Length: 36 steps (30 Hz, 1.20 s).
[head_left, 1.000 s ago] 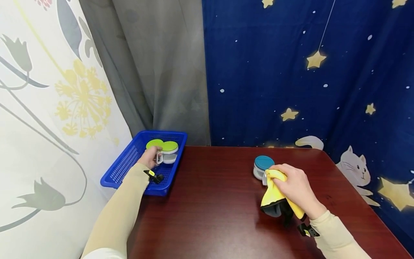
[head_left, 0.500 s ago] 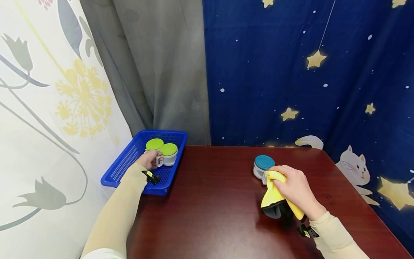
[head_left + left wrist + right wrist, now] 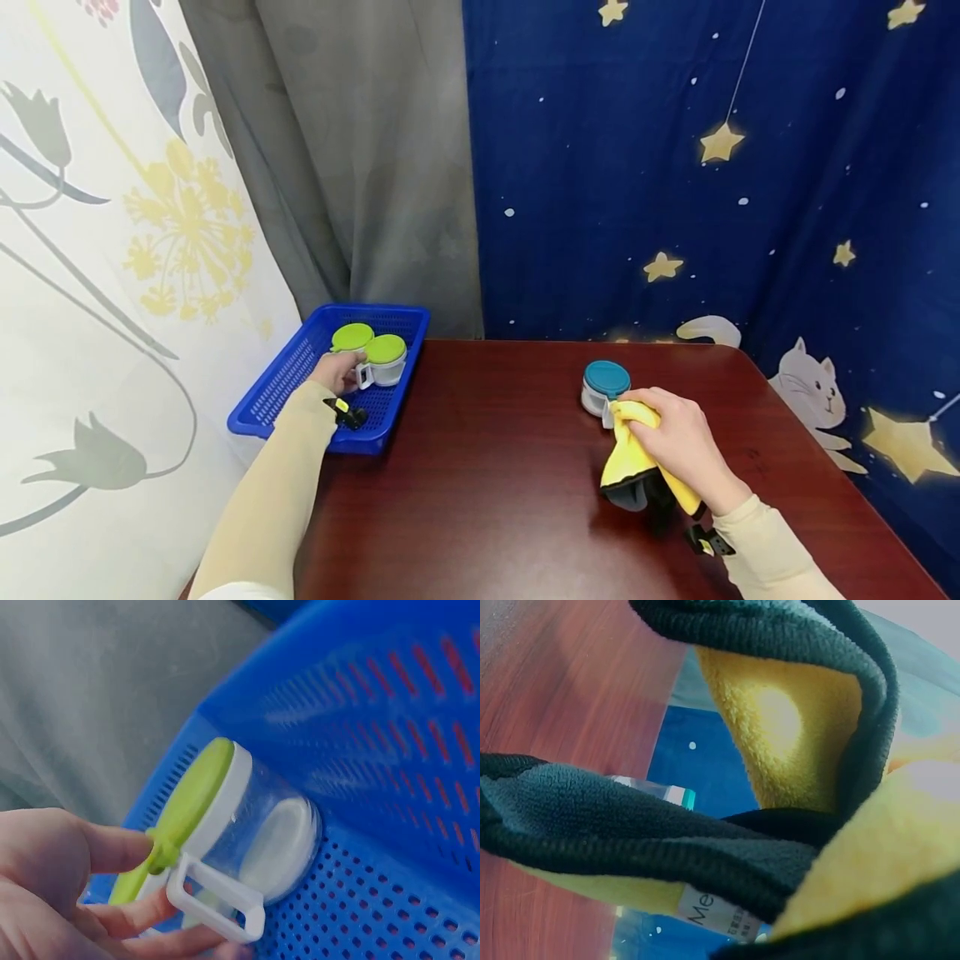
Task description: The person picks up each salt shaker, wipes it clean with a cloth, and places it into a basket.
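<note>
In the blue basket stand two clear seasoning jars with green lids. My left hand (image 3: 339,371) is at the white handle of the nearer jar (image 3: 386,362). In the left wrist view the thumb (image 3: 124,847) lies at the lid's green tab, and the other fingers reach behind the handle (image 3: 217,896), loosely extended. The farther jar (image 3: 352,337) stands just behind. My right hand (image 3: 678,437) pinches a yellow and grey cloth (image 3: 630,458), which hangs folded over the table. Close beyond its fingertips stands a third jar (image 3: 606,387) with a teal lid.
The blue basket (image 3: 258,417) sits at the table's back left, near a white patterned curtain (image 3: 142,375). Behind the dark red table (image 3: 480,467) hang a grey curtain (image 3: 397,167) and a blue starry curtain (image 3: 585,167).
The nearer green-lidded jar has come down to stand upright in the basket. My left hand has eased slightly left from its handle. The right hand and cloth have hardly moved.
</note>
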Available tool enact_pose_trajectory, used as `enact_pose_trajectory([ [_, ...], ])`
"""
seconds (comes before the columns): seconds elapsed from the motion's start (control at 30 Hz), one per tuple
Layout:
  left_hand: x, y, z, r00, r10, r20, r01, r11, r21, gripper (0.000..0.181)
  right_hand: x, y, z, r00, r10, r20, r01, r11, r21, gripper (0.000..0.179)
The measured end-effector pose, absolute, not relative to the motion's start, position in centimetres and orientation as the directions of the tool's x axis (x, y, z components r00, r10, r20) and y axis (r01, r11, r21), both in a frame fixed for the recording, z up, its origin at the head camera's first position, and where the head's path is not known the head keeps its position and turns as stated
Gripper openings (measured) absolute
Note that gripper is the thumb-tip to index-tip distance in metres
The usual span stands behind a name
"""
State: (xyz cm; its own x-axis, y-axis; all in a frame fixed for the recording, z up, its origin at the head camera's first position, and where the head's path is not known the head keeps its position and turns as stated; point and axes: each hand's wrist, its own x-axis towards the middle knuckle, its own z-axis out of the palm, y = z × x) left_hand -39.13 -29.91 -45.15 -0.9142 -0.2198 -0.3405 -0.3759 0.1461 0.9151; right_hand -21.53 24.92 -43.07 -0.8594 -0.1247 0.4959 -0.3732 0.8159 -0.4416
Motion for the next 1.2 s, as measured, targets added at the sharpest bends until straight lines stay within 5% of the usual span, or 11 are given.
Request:
enact_pose_trajectory([
  [0.13, -38.4, -29.4, -44.8, -0.928, -0.254, -0.272, -0.322, 0.181, 0.929, 0.039, -21.4, 24.9, -43.1, -0.862, -0.13, 0.49, -0.373, 0.817, -0.44, 0.029],
  [0.33, -37.2, -27.5, -42.3, -0.915, -0.404, 0.001, -0.205, 0.466, 0.861, 0.023, -21.2, 25.0, -42.9, -0.85, -0.131, 0.511, -0.388, 0.811, -0.438, 0.029],
  [0.63, -35.7, -23.3, -39.7, -0.917, -0.332, 0.22, -0.062, 0.665, 0.744, 0.027, -20.8, 25.2, -43.2, -0.851, -0.125, 0.509, -0.388, 0.804, -0.451, 0.03],
  [1.0, -33.8, -15.7, -39.8, -0.84, -0.359, 0.406, 0.117, 0.61, 0.784, 0.018, -20.3, 25.6, -43.3, -0.85, -0.102, 0.516, -0.378, 0.801, -0.464, 0.03],
  [1.2, -32.9, -11.7, -41.7, -0.855, -0.334, 0.397, 0.152, 0.57, 0.807, 0.016, -19.8, 26.0, -43.6, -0.854, -0.088, 0.512, -0.36, 0.811, -0.461, 0.029],
])
